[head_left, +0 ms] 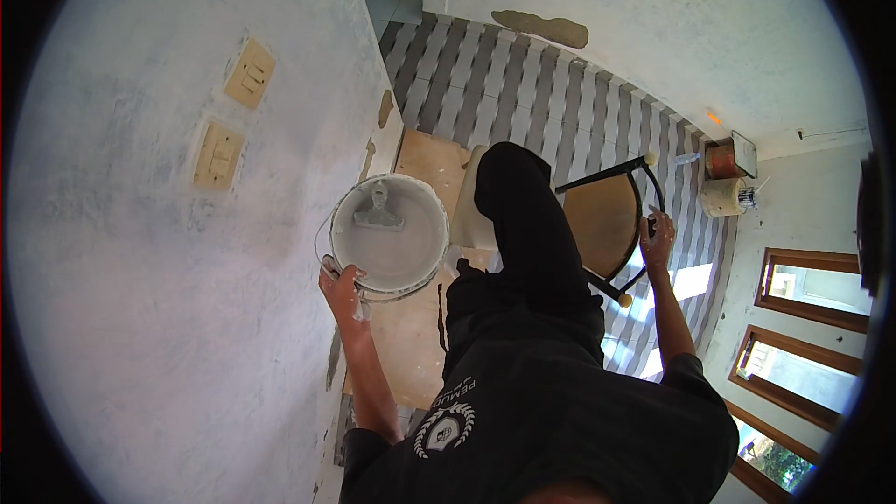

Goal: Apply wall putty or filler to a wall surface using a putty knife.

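Note:
My left hand grips the near rim of a white bucket of pale grey paste, holding it up beside the grey wall. A putty scraper lies in the paste with its handle pointing away. My right hand rests on the black metal frame of a wooden chair, fingers curled over the bar. My dark-trousered leg stands between bucket and chair.
Two beige wall switches sit on the wall to the left. Below lie brown cardboard sheets and a grey striped floor. A copper-coloured can and a white roll stand near the far wall; wooden window frames at right.

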A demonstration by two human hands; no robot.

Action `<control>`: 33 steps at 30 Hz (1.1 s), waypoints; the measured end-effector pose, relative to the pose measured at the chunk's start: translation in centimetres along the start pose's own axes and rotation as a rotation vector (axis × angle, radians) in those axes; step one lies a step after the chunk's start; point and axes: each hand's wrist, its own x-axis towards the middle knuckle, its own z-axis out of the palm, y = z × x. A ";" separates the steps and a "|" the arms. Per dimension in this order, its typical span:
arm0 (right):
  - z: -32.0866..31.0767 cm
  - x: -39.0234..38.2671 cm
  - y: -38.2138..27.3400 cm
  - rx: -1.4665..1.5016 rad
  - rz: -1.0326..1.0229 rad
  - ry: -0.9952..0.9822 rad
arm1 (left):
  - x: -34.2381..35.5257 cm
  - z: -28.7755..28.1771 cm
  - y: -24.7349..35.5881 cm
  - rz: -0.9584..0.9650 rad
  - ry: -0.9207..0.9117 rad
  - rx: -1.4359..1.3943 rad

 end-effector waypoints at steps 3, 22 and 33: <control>0.4 2.4 2.1 0.022 0.047 0.043 | 0.8 2.0 0.6 -0.006 0.011 -0.018; 9.5 12.2 13.4 0.314 0.560 -0.339 | 12.3 19.8 0.4 0.021 0.023 -0.007; 10.0 14.4 9.5 0.102 0.667 -0.547 | 15.3 31.0 9.9 0.022 0.001 0.022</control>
